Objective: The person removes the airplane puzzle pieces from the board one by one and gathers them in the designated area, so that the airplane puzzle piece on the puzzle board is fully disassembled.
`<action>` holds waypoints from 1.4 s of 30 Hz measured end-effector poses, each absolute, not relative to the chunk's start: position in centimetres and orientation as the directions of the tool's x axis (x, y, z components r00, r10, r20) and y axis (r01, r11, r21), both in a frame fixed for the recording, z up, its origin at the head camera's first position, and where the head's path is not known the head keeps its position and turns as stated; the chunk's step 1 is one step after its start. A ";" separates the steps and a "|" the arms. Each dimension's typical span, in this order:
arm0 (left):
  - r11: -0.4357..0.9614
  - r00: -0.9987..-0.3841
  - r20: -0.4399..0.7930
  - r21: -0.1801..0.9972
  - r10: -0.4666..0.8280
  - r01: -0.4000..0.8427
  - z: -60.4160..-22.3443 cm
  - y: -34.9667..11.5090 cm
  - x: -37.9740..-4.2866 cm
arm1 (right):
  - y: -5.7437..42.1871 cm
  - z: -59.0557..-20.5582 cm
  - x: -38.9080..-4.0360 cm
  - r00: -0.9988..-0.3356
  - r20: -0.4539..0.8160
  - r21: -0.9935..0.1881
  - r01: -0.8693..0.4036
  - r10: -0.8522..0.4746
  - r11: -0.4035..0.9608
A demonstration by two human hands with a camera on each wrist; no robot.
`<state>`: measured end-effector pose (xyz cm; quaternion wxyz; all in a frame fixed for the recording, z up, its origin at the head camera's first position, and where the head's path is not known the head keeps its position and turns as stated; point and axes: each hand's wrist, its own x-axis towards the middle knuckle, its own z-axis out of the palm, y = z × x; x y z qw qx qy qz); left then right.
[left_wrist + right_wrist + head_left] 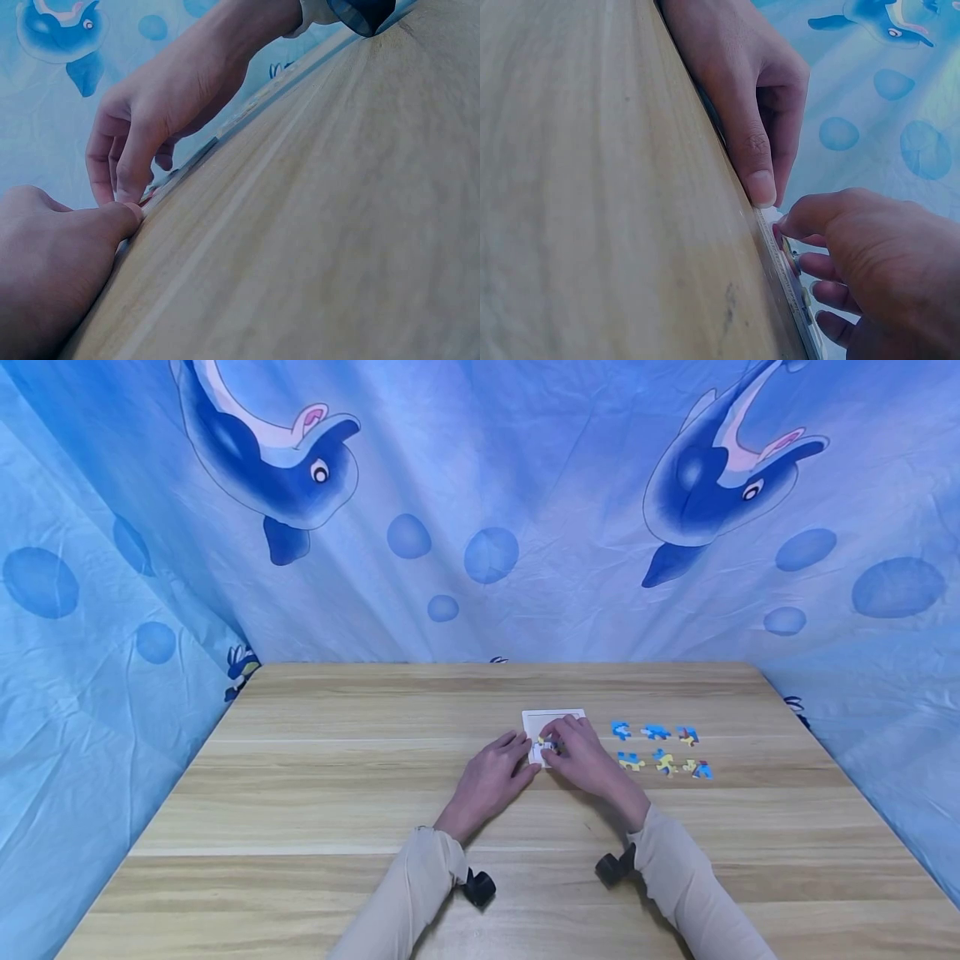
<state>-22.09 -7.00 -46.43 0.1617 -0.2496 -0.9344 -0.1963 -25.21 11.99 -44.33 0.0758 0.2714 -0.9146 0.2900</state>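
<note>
A white square puzzle tray (534,719) lies flat on the wooden table, partly covered by both hands. At its near left corner my left hand (489,778) holds the edge, thumb on the near side and fingers along the left side. My right hand (592,762) reaches over the tray from the right, its thumb and forefinger pinching a small puzzle piece (541,744) low inside the tray. Fingers hide most of that piece. In the right wrist view, colourful pieces (790,262) show along the tray beneath the right hand's fingers.
Right of the tray, several loose blue and yellow jigsaw pieces (656,732) lie in two rough rows on the table (315,793). A blue dolphin-print curtain (465,460) hangs behind and at both sides. A black wrist camera (478,888) sits below the left sleeve.
</note>
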 end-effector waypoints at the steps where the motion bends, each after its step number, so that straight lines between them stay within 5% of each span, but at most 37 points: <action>1: 0.798 -0.823 0.400 0.287 0.403 0.530 -46.4 -7.0 -22.1 | 12.0 -44.3 -25.2 -0.843 0.292 -0.492 -0.537 -0.451 0.685; 26: 0.788 -0.820 0.404 0.300 0.406 0.538 -46.3 -7.1 -22.0 | 11.7 -43.9 -24.9 -0.873 0.227 -0.506 -0.484 -0.431 0.714; 42: 0.791 -0.825 0.397 0.304 0.402 0.531 -46.2 -7.1 -22.0 | 12.3 -44.3 -25.4 -0.859 0.273 -0.656 -0.496 -0.434 0.569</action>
